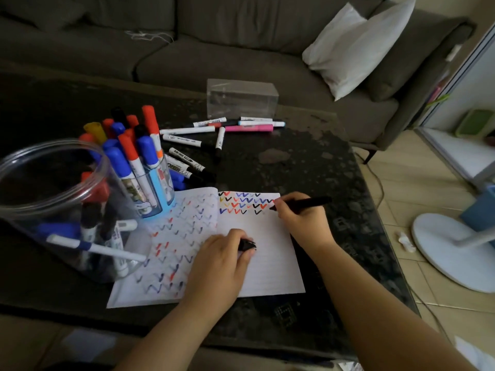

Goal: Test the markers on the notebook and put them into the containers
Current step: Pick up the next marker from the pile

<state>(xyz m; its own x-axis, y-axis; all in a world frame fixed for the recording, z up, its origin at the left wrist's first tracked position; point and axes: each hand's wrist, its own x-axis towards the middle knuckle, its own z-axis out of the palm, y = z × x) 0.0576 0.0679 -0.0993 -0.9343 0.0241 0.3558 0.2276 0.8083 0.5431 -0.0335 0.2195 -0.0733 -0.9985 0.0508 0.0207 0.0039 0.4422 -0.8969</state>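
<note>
A dark speckled stone counter (308, 162) with pale worn patches fills the middle of the view. Behind it stands a grey-brown fabric sofa (214, 49), and a white rectangular pillow (359, 46) leans against its right armrest. A loose tangle of white thread (147, 36) lies on a sofa seat cushion. To the right, the floor is laid with beige square tiles (401, 188). On them sits the round white base of a standing fan (452, 250), with a small white scrap (405, 241) just beside it. A thin cable (375, 180) runs across the tiles near the counter's corner. A green rectangular tray (475, 123) rests on a low white shelf (455, 153) at the far right.
</note>
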